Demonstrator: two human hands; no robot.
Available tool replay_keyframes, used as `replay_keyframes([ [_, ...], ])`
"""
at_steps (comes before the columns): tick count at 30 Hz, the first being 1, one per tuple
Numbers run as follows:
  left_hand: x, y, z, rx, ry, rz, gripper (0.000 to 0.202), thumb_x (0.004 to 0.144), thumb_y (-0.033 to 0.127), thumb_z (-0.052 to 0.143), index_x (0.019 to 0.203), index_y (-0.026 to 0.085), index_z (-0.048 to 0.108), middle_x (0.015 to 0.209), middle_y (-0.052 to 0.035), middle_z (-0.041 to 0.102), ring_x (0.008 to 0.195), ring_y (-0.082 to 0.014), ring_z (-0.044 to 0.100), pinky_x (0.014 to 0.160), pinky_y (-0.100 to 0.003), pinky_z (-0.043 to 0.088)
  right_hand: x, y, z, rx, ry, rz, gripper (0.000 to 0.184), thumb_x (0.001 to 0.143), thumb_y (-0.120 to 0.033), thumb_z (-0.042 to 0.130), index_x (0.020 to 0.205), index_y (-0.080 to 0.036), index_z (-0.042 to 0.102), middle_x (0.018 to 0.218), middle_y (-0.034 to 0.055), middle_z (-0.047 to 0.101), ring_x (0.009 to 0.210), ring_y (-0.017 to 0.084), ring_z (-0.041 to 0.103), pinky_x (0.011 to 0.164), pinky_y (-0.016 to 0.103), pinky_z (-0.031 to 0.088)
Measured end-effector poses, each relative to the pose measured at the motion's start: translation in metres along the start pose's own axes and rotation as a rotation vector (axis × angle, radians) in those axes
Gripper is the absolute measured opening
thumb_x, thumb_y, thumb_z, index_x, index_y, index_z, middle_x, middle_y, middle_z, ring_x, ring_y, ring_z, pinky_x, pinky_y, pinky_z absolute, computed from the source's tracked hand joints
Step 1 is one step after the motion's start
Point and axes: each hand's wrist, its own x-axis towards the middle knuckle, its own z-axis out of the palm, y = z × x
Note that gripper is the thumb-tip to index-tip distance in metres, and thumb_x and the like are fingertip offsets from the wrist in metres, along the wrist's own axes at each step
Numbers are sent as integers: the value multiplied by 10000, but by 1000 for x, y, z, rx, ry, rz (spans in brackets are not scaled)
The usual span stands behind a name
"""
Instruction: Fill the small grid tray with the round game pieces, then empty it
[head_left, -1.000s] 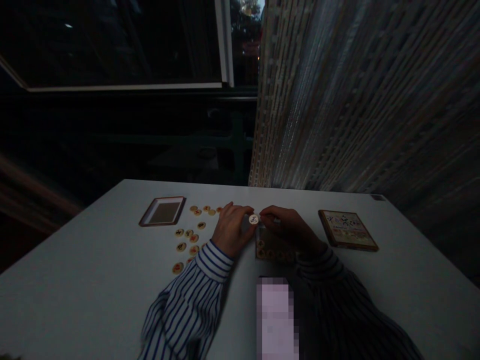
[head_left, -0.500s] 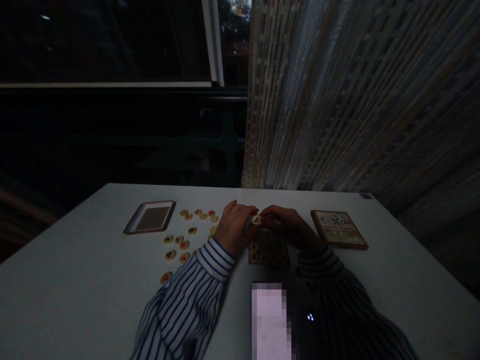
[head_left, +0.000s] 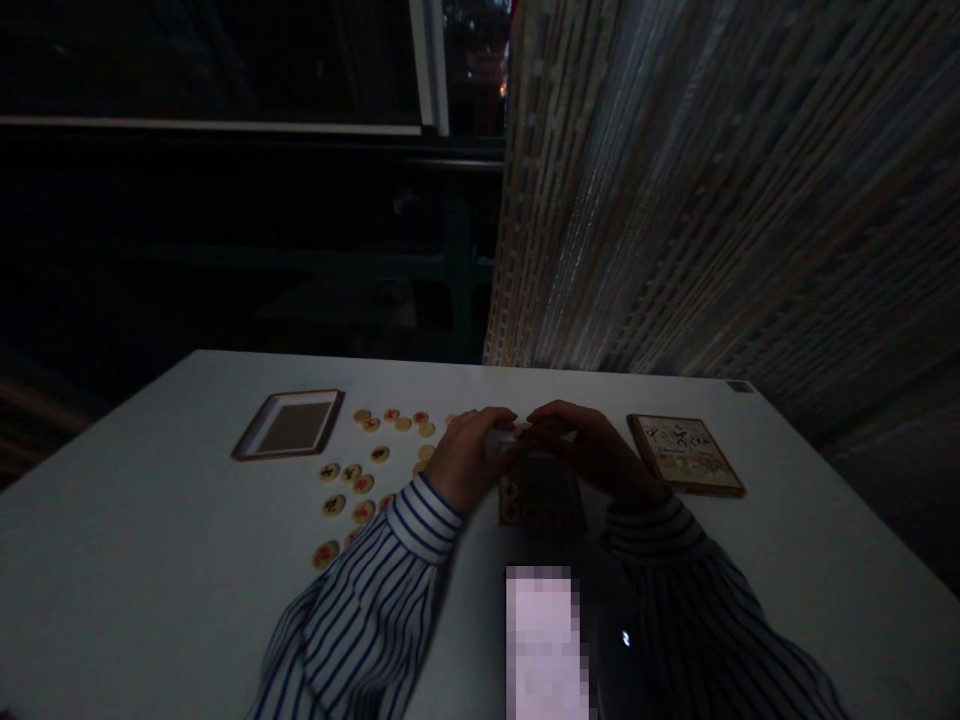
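Left hand [head_left: 472,462] and right hand [head_left: 589,450] met, fingers together over board [head_left: 521,505]; couldn't tell what they clamped. Nearest discs [head_left: 363,484] lay left, looked light, stiff, slippery; I'd pinch rims.

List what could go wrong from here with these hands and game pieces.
The pale piece held between the left hand and right hand could slip and drop onto the square board below. The left striped cuff sits close to the round wooden pieces and might nudge them. Dim light could hide their markings.
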Motion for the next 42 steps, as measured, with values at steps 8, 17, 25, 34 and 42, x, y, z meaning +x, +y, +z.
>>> replay_keyframes([
  [8,4,11,-3,-502,-90,-319,328,681,164,647,982,158,518,761,-27,667,754,-154,635,718,-319,502,2,-2,2,-67,41,-14,193,818,-325,532,923,-174,588,811,38,665,707,130,601,626,240,464],
  [17,5,9,-5,-546,-70,-343,312,671,218,660,952,147,543,740,-31,675,722,-152,632,708,-308,493,1,-9,3,-22,43,5,207,805,-317,549,951,-174,579,809,42,677,709,141,610,636,256,468],
  [25,6,13,-13,-507,-64,-348,252,687,183,632,927,150,560,740,-23,676,730,-144,634,714,-297,493,0,-12,2,-40,12,-19,235,819,-293,528,1018,-171,556,812,30,677,705,119,600,637,242,469],
  [34,8,12,-16,-667,-54,-426,263,684,234,632,920,153,549,727,-12,659,678,-126,619,595,-237,482,-2,-5,7,24,-33,-49,333,814,-284,528,1130,-178,519,769,2,635,678,101,563,633,239,454],
  [42,8,15,-17,-744,-54,-479,266,677,242,637,908,152,542,698,2,652,622,-109,602,572,-225,472,-4,-6,7,27,-82,-58,355,830,-258,505,1177,-184,498,806,14,635,690,103,555,635,239,452],
])
